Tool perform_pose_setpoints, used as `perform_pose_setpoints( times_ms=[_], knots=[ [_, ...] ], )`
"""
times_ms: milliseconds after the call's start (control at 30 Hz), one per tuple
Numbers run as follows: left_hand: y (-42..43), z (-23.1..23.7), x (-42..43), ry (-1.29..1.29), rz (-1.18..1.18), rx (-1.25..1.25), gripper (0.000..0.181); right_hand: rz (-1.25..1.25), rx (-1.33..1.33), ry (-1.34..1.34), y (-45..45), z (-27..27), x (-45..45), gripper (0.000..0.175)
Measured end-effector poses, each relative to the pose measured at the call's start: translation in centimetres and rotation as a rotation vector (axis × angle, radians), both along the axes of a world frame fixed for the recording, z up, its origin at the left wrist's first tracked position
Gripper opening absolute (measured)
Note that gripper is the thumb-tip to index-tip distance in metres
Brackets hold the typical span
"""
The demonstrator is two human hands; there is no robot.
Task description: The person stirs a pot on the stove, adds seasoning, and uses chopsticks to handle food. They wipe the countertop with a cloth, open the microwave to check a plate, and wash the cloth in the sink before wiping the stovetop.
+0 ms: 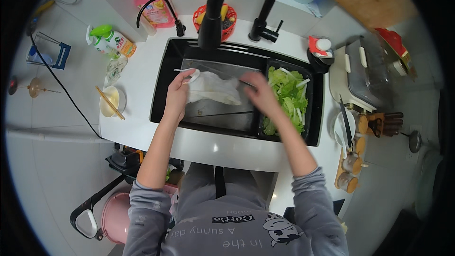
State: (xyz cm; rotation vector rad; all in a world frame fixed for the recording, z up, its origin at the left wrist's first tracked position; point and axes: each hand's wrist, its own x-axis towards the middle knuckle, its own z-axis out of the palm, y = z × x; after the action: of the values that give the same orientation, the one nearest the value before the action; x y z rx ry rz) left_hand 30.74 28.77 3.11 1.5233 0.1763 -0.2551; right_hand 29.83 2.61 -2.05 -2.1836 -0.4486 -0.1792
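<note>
My left hand point(177, 90) grips the left end of a white cloth point(213, 87), which hangs spread over the left basin of a black sink point(160, 89). A narrow strip of the cloth curls over my fingers. My right hand point(260, 90) is motion-blurred beside the cloth's right end, above the divider side of the basin. A short dark thing shows at its fingers, too blurred to name; whether the hand holds it is unclear. Torn green leafy vegetables point(288, 96) fill the black draining tray at the sink's right.
A black faucet point(210, 25) arches over the sink's back. A bowl point(113, 101) with chopsticks stands left, near pump bottles point(112, 41). Behind the sink is a red basket point(227, 30). A dark bottle point(320, 57), a lidded container point(359, 67) and spice jars point(350, 163) stand right.
</note>
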Motion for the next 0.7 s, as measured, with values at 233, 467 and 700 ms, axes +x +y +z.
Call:
perform_pose_setpoints(
  times_ms=[233, 467, 700],
  knots=[
    [-0.4, -2.7, 5.5, 0.224, -0.010, -0.299, 0.036, -0.296, -0.633, -0.306, -8.9, 1.1, 15.3, 0.051],
    [-1.6, -5.5, 8.2, 0.320, -0.145, -0.142, 0.029, -0.252, -1.127, -0.310, -10.3, 0.3, 17.0, 0.049],
    [-3.4, -8.0, 9.0, 0.185, -0.256, 0.056, 0.029, -0.464, -0.975, -0.237, -7.2, -1.2, 14.4, 0.052]
  ],
)
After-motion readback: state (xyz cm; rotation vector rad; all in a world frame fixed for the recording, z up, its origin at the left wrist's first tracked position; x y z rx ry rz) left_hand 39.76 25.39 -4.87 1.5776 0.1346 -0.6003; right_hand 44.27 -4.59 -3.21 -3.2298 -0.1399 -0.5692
